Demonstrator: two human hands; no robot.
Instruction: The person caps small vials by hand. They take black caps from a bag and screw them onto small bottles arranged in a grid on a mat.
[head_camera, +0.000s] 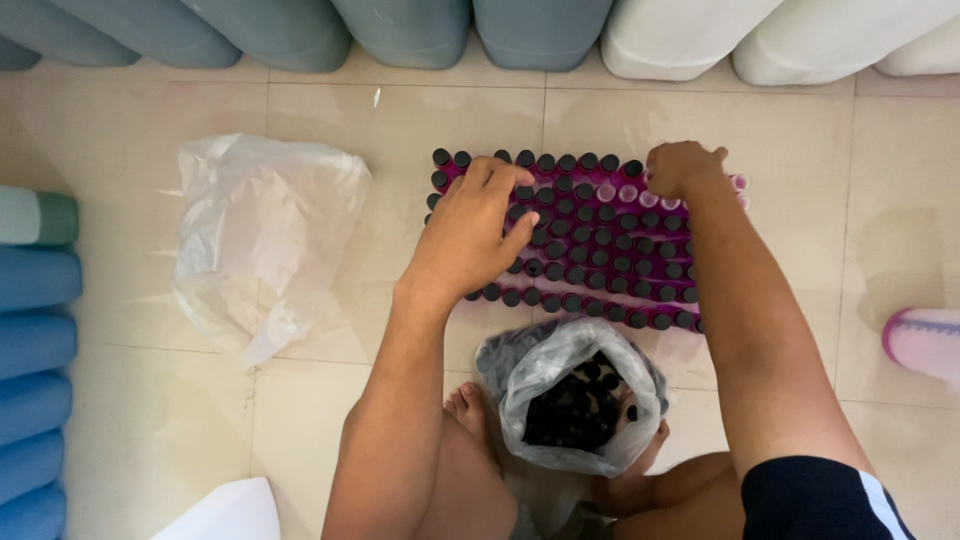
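Closest to me, at the bottom centre of the frame, the thin crinkled plastic bag (570, 385) of small black caps (575, 410) stands open between my feet; I think it may tip and spill, because the film is soft. Above it, in the middle, the block of small magenta bottles (600, 245) stands packed on the glossy tiled floor (400, 120). My left hand (470, 235) lies flat on the capped bottles, fingers spread and holding nothing. My right hand (683, 168) is curled over the uncapped pink row in the upper right; whether it pinches a cap I cannot tell. A hard push could topple neighbours. Farthest, smooth rounded jugs (540, 30) line the top.
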